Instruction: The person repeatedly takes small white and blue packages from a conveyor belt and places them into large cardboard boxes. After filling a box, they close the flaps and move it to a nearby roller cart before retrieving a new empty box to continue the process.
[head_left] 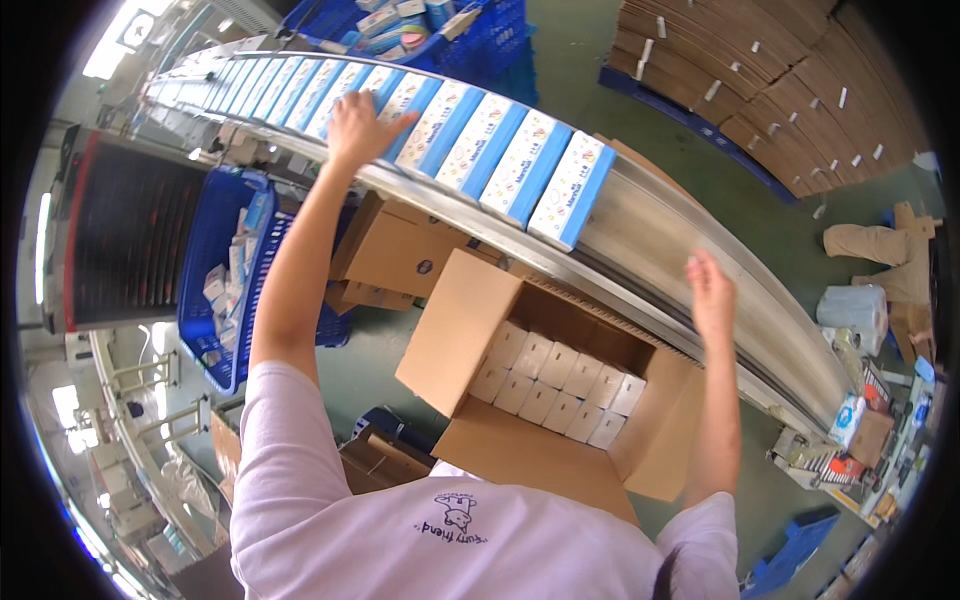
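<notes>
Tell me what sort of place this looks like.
Probably a packing area in a factory or warehouse: matching packs line a long conveyor, an open cardboard box beside it holds rows of white packs, and stacked cardboard stands beyond.

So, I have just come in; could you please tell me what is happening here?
A person is working beside a conveyor. Their left hand is spread over a row of white-and-blue packs on it, seemingly touching them. The right hand is raised farther along, apparently holding nothing. Between the conveyor and the person, an open carton already holds two rows of packs.
</notes>
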